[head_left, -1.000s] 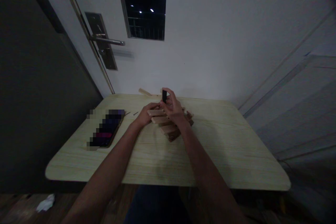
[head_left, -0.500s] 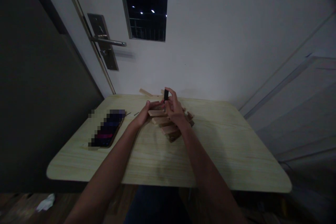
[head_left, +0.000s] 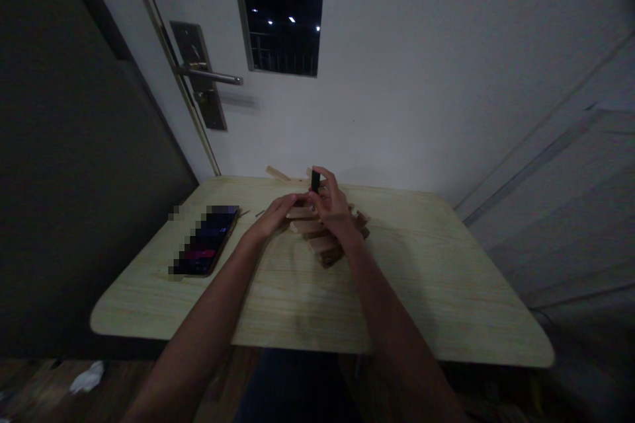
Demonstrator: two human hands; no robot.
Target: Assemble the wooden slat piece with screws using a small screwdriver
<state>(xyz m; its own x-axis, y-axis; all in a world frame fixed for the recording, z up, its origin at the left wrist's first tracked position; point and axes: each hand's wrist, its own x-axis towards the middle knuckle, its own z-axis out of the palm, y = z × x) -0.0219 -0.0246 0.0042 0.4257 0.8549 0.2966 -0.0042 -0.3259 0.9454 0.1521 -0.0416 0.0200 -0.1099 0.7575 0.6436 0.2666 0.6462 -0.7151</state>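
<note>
Pale wood-grain table (head_left: 421,291), tan blocks (head_left: 325,243), black piece (head_left: 315,180)

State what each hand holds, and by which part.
Right hand pinches a small black object by its lower end; left hand touches the top wooden strip, grip unclear.

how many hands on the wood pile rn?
2. The left hand rests on the left end of the wood pile. The right hand is over its top, pinching a small dark object upright. No other person's hands show.
</note>
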